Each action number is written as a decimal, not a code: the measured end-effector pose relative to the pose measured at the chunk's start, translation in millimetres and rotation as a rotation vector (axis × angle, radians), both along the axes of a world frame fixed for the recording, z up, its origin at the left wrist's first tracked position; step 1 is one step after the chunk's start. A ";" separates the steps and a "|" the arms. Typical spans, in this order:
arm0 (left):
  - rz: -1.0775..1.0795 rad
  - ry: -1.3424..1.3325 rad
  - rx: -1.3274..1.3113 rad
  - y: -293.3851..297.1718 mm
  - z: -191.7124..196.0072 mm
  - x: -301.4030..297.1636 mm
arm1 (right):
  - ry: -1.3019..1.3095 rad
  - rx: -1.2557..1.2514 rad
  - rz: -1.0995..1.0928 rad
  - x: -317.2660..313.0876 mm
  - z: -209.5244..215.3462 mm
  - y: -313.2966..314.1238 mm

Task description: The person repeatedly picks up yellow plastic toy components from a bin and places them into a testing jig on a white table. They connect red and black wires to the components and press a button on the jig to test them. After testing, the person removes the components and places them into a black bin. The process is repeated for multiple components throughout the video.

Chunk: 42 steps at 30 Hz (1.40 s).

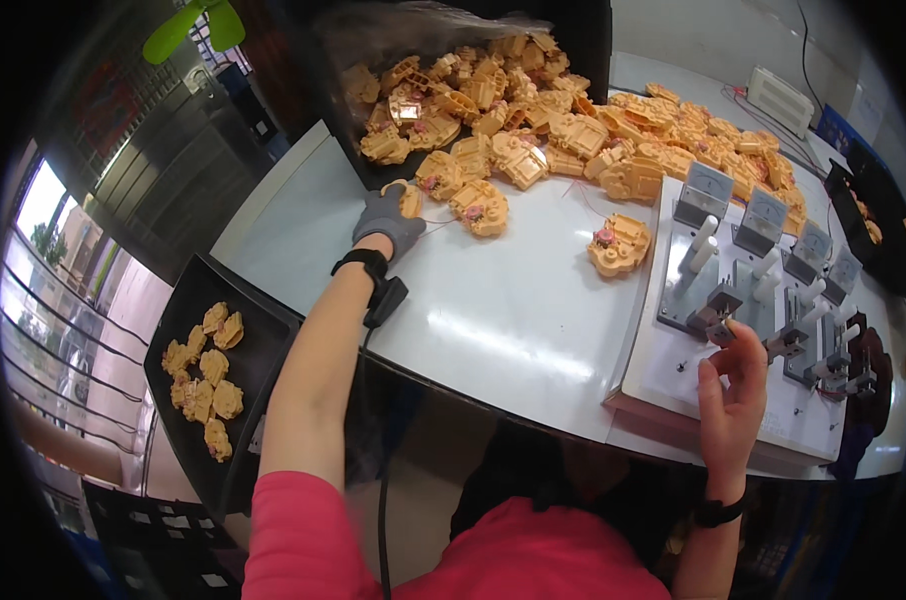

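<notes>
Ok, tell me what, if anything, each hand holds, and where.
The left hand seems to hold a plastic part by its near edge, exact grip hidden. The right hand is at the near end of a metal clamp; holding can't be told.

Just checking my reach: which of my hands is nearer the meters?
Right. Your right hand is on the near side of the meters, at a metal block; your gloved left hand is well to their left, at an orange part.

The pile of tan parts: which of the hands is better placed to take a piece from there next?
The left hand, probably: it touches a tan part beside the pile; the right hand is at the metered fixture.
</notes>
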<state>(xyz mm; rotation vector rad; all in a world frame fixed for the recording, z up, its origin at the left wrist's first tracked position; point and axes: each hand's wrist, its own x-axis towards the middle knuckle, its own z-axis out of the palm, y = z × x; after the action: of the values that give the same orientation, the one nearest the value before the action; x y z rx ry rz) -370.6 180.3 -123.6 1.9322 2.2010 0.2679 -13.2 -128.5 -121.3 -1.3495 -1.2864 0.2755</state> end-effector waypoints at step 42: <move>-0.073 -2.363 -0.581 -240.6 9.3 107.2 | -0.014 0.046 0.059 2.1 -0.5 3.8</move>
<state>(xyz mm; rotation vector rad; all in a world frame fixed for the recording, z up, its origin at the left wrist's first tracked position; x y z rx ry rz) -263.4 -60.2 -114.3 0.2982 0.3533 0.9590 -11.1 -124.7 -121.8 -1.2785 -1.3382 0.2756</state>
